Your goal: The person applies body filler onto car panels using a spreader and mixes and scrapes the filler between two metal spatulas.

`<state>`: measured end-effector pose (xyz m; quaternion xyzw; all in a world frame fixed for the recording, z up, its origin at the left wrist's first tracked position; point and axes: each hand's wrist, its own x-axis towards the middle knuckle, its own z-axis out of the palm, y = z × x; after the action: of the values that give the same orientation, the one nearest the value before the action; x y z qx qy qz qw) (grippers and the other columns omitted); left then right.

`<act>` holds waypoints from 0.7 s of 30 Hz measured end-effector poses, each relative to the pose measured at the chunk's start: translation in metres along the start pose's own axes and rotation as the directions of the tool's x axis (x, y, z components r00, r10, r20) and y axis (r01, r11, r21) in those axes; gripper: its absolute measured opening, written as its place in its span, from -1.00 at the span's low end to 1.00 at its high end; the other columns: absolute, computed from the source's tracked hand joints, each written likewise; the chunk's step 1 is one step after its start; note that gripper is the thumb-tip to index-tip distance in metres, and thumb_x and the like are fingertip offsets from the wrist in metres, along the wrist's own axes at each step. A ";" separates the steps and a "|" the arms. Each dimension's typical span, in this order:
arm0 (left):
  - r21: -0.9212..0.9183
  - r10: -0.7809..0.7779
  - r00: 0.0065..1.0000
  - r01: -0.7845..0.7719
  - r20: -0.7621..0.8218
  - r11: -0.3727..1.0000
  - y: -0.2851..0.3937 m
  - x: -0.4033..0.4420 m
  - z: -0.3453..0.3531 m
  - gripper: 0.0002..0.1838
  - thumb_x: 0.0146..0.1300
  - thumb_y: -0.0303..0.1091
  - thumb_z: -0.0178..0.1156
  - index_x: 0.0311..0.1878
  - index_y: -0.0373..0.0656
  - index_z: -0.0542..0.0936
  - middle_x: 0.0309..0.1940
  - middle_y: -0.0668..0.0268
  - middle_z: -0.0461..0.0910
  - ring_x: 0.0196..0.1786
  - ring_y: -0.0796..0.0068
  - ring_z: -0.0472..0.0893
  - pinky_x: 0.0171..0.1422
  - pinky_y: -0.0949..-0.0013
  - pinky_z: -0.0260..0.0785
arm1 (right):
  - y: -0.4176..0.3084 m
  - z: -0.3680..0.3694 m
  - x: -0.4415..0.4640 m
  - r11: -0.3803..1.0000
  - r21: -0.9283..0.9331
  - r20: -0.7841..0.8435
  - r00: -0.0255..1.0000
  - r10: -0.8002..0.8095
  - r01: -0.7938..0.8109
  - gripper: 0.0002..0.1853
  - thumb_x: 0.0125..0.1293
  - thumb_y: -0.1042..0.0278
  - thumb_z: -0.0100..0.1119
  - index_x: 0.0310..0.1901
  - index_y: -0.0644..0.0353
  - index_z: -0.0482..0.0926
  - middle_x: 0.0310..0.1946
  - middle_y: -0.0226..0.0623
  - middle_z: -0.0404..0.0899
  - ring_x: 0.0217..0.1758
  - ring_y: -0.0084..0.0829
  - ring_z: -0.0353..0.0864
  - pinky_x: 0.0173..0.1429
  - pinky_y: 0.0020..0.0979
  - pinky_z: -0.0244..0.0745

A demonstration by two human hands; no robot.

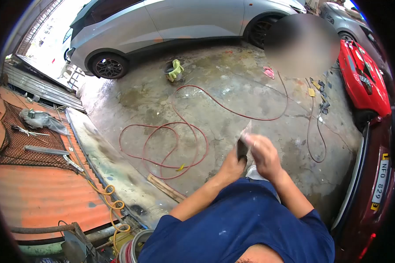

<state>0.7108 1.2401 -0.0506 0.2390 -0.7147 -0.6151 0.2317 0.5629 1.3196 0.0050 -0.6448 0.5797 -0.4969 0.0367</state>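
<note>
Both hands are together in front of the dark blue shirt, above the concrete floor. My left hand [233, 165] is closed round a dark, flat object [242, 150] that I cannot name. Just to its right, my right hand [264, 154] is raised beside the object's upper end, its fingers smeared by motion. A pale, pointed piece [248, 127] sticks up between the hands; whether it belongs to the dark object is unclear.
A red hose [206, 147] loops over the concrete floor [224, 175]. Beyond stand a bucket with a green cloth [175, 70] and a silver car [184, 22]. Orange corrugated sheeting [44, 184] lies left; a dark red car part [375, 175] and a red bumper [365, 83] are right.
</note>
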 end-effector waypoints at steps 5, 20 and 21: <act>-0.099 -0.165 0.986 0.167 0.032 0.981 -0.013 -0.014 -0.017 -0.60 0.37 -0.49 0.07 0.25 -0.30 0.51 0.09 0.09 0.63 0.19 0.31 0.59 0.28 0.23 0.44 | -0.040 0.000 -0.001 0.982 0.064 0.105 0.977 -0.184 0.178 -0.46 0.06 0.56 0.33 0.18 0.26 0.63 0.11 -0.03 0.69 0.16 0.00 0.69 0.26 -0.05 0.60; -0.411 -0.269 0.952 0.307 0.148 0.859 0.016 -0.024 -0.011 -0.47 0.49 -0.45 0.10 0.47 -0.33 0.31 0.20 0.07 0.57 0.25 0.14 0.61 0.18 0.03 0.69 | 0.056 -0.004 -0.001 0.814 0.395 -0.090 0.864 0.496 -0.427 -0.68 0.50 0.50 0.12 0.22 0.35 0.57 0.21 -0.04 0.59 0.25 -0.22 0.58 0.37 -0.31 0.41; -0.533 -0.297 0.943 0.330 0.151 0.779 0.020 -0.022 -0.019 -0.49 0.52 -0.38 0.08 0.46 -0.33 0.32 0.21 0.05 0.58 0.22 0.11 0.64 0.14 -0.01 0.71 | 0.056 -0.008 -0.007 0.833 0.400 -0.127 0.877 0.463 -0.382 -0.67 0.50 0.51 0.11 0.24 0.35 0.55 0.23 -0.03 0.58 0.27 -0.19 0.57 0.39 -0.29 0.40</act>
<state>0.7381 1.2419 -0.0292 0.2593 -0.4638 -0.8311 0.1638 0.5188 1.3110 -0.0297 -0.4230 0.6068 -0.6422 0.2009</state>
